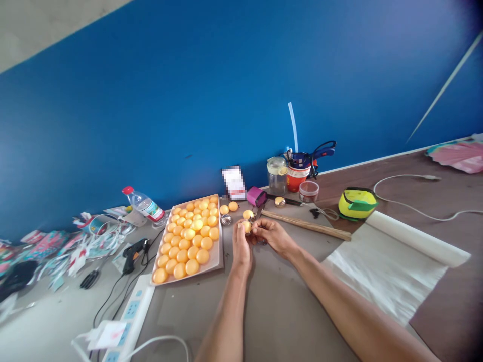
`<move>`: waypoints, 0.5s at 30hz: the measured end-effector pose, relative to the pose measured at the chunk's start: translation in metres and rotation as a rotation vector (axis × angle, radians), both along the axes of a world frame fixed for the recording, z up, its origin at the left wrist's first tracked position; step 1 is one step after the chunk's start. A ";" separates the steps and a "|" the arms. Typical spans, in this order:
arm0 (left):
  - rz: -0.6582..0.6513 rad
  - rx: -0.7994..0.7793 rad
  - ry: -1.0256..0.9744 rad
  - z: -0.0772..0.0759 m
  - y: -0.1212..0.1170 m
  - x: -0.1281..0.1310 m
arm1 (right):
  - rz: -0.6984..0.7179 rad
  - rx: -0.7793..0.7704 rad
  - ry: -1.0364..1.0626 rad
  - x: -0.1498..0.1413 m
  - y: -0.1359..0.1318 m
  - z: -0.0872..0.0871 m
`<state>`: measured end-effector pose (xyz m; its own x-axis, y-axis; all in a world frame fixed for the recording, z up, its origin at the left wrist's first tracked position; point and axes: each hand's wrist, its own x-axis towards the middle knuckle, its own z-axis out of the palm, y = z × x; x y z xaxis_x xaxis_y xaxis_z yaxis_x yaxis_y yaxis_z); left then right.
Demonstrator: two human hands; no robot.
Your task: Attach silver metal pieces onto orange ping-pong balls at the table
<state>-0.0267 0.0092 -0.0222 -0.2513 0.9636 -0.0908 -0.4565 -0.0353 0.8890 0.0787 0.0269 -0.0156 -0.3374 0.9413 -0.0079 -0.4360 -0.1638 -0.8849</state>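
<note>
My left hand (240,245) and my right hand (272,235) meet over the table, both pinched on one small yellow ball (247,226) between the fingertips. Just left of them lies a flat tray (218,256) filled with several yellow-orange balls (188,240). Three loose balls (234,206) and a small shiny metal piece (226,219) rest behind the tray's far corner. A long wooden stick (306,225) lies just beyond my right hand.
A black glue gun (133,253), a power strip (130,314) with cables, scissors (89,279) and a water bottle (144,204) sit at left. A glass jar (277,176), a red cup of tools (297,176), a yellow tape measure (356,202) and a white paper roll (392,261) lie at right.
</note>
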 end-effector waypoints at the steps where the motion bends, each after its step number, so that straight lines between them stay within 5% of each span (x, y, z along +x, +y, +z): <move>1: -0.003 0.005 0.010 0.000 0.000 0.000 | 0.002 0.003 -0.002 0.001 0.000 0.000; 15: 0.072 0.038 0.099 -0.005 -0.007 0.002 | 0.011 0.109 -0.008 0.001 0.000 -0.004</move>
